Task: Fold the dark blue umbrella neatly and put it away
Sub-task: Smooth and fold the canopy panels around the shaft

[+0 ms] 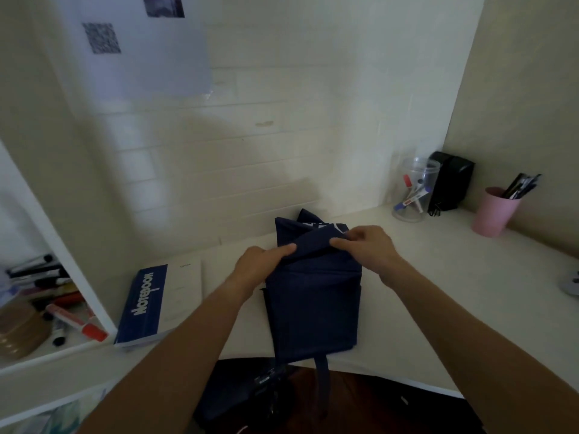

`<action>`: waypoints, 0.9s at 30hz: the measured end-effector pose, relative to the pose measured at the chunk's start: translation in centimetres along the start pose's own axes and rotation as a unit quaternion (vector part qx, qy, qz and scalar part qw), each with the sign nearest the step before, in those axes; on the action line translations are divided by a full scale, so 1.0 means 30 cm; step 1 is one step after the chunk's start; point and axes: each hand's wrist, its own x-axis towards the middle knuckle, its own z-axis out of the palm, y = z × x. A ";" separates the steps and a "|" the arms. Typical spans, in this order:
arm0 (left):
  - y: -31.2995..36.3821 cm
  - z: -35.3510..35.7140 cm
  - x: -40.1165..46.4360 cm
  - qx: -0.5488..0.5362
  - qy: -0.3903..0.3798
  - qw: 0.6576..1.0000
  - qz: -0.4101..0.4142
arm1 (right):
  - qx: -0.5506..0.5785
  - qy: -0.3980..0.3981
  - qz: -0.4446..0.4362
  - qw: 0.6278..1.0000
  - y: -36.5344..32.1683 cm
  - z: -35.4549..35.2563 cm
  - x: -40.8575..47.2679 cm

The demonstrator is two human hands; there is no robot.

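Note:
The dark blue umbrella (313,305) lies flattened on the white desk (438,277), its fabric gathered into a rough rectangle with white print showing at its far end. A dark strap hangs from its near end over the desk edge. My left hand (260,264) pinches a fold of the fabric from the left. My right hand (366,245) pinches the same fold from the right. Both hands sit at the umbrella's far end, thumbs on top of the fold.
A blue notebook (147,305) lies left of the umbrella. A clear jar of markers (413,189), a black case (451,183) and a pink cup of pens (495,211) stand at the back right. A left shelf (47,349) holds markers and tape rolls.

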 end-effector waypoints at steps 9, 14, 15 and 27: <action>0.055 -0.006 -0.088 -0.165 0.062 0.967 0.184 | 0.220 0.015 -0.043 0.974 0.009 -0.033 -0.090; 0.054 -0.034 -0.199 -0.088 0.100 0.949 0.287 | 0.253 -0.001 -0.098 0.962 0.026 -0.073 -0.179; 0.043 -0.039 -0.224 -0.092 0.099 0.946 0.294 | 0.245 -0.009 -0.113 0.963 0.038 -0.081 -0.193; -0.145 0.000 -0.326 -0.335 -0.050 0.941 0.013 | -0.011 -0.053 -0.223 0.973 0.198 -0.054 -0.319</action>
